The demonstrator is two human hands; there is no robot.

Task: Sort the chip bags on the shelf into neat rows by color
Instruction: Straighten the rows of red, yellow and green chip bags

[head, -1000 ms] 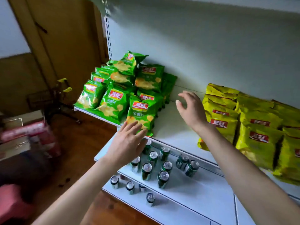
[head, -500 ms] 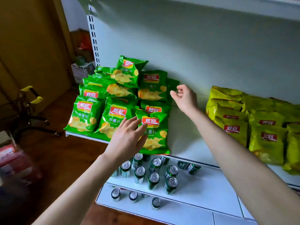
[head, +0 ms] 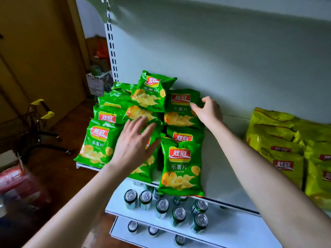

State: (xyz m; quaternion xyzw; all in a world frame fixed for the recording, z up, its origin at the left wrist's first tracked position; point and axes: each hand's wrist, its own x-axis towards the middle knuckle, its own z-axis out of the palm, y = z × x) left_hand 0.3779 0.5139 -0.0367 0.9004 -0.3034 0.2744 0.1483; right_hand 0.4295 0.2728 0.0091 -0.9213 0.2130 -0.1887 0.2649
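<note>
The right edge of a rear green bag [head: 180, 108] is pinched by the curled fingers [head: 206, 100] of the right hand [head: 208, 112], while the left hand [head: 135, 143] is laid flat, fingers straight, on a middle green bag [head: 143, 173]. Both belong to the green pile [head: 100, 144] at the left end of the shelf [head: 220, 169]; yellow bags [head: 286, 149] are stacked well right of that pile, cans [head: 163, 206] beneath it.

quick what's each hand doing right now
left hand: open, fingers spread over the middle green bag.
right hand: grips the right edge of the rear green bag.
</note>
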